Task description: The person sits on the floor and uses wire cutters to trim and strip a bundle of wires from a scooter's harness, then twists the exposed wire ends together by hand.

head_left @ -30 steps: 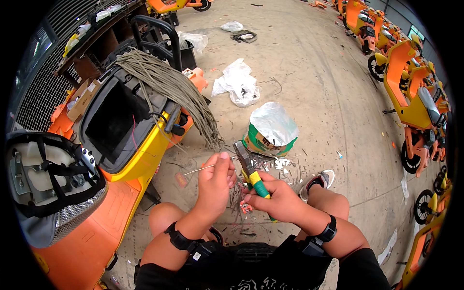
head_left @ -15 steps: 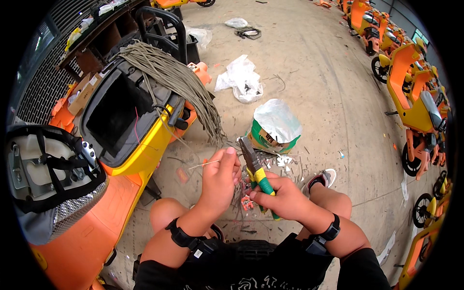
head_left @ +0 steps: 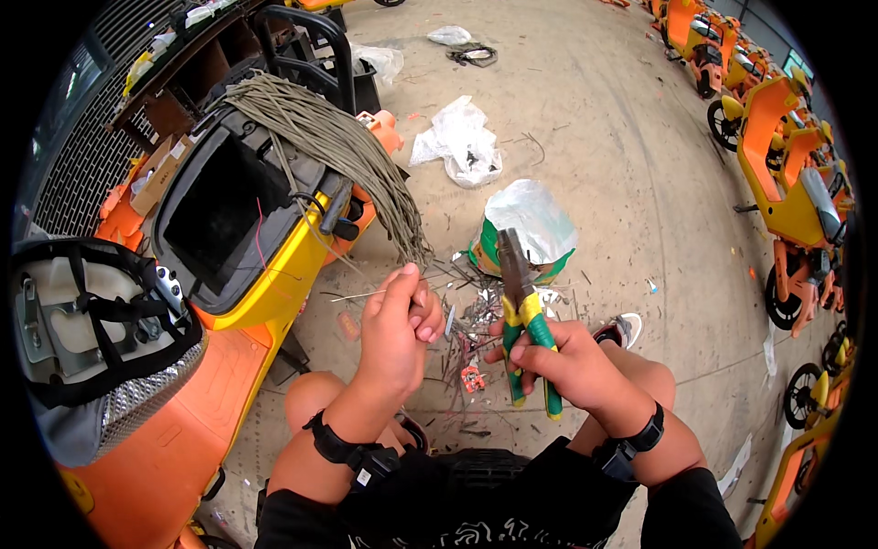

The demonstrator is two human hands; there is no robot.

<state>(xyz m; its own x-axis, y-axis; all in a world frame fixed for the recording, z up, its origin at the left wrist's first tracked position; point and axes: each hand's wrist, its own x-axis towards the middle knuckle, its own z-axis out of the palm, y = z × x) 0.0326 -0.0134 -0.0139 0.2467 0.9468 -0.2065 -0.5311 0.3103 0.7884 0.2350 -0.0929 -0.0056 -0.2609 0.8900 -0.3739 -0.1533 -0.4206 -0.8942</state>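
Observation:
My left hand [head_left: 395, 325] is closed, fingers curled, with a thin pale wire [head_left: 353, 297] sticking out to its left. Just right of those fingers shows a small grey strip [head_left: 450, 320]; whether it is held or falling I cannot tell. My right hand [head_left: 569, 361] grips pliers [head_left: 530, 325] by their green and yellow handles, the dark jaws pointing up and away. The jaws stand apart from my left hand, in front of a green bag [head_left: 529, 220] with a whitish open top. Cut scraps [head_left: 477, 316] lie on the floor below both hands.
At left, a bundle of grey cables [head_left: 320, 146] lies over the open black compartment of a yellow and orange vehicle [head_left: 174, 412]. A grey padded seat-like part [head_left: 110, 339] rests nearby. White plastic [head_left: 462, 142] lies ahead. Orange scooters [head_left: 777, 174] line the right side.
My right hand and the pliers have moved right, away from my left hand. My left hand has shifted slightly left and down. The grey strip now shows between them.

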